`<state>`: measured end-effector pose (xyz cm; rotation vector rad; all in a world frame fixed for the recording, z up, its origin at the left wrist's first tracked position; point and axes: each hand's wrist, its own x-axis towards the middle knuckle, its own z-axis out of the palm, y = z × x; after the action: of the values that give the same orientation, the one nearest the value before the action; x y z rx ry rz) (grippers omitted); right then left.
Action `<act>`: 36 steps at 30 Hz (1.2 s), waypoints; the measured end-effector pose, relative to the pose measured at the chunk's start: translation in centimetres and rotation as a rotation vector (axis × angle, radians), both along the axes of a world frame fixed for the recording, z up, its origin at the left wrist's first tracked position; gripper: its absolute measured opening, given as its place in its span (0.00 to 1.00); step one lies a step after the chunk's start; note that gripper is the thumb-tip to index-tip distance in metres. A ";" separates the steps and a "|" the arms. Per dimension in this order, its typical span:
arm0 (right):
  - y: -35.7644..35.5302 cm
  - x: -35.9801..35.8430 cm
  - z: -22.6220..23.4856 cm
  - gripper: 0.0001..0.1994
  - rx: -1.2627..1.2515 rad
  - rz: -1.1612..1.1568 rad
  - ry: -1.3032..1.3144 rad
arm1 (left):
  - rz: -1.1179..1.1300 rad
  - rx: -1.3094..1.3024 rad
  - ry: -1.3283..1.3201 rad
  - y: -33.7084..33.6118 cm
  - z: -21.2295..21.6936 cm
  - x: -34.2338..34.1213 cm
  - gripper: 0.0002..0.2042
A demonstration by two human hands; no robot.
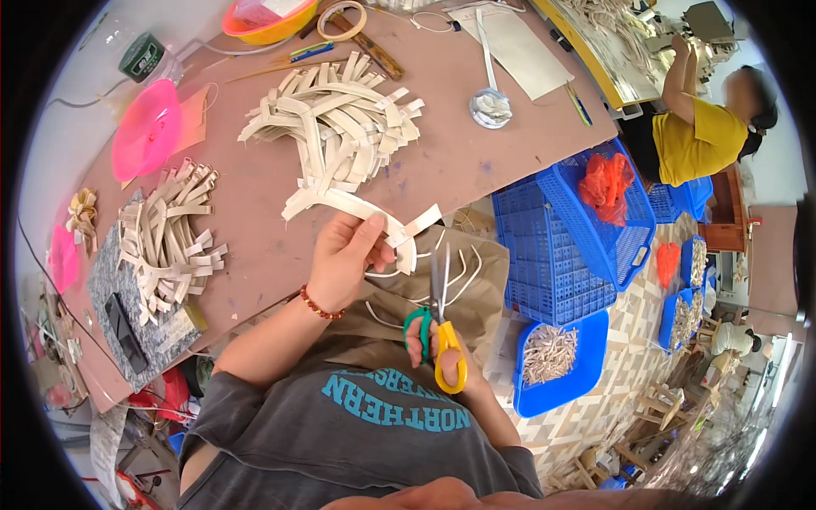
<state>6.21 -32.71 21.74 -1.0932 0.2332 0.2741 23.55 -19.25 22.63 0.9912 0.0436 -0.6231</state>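
Head view: pale curved strip (387, 223)

Bright, even daylight fills the room, strongest at the far left, where the floor beyond the desk (476, 161) washes out to near white. Shadows are soft and short, only faint ones lying under the piles of pale strips (336, 119), and nothing glares off the matte desk top. The fisheye bows the desk's edges, crowds everything toward a black round rim, and things near that rim look smeared while the centre stays sharp.
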 end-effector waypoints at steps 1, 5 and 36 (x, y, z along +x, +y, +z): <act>0.1 0.1 -0.2 0.40 0.016 0.039 0.042 | 0.016 0.016 -0.023 -0.1 0.1 -0.2 0.06; 0.3 0.5 -0.9 0.39 -0.036 0.081 -0.007 | 0.004 -0.049 -0.069 0.7 0.4 -0.3 0.11; 1.9 1.2 -0.4 0.42 -0.035 0.103 0.032 | 0.163 -0.187 -0.003 0.7 0.6 -2.0 0.10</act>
<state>7.39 -30.78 21.36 -1.1382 0.2106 0.3809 21.53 -18.57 23.20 0.7984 0.0616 -0.4666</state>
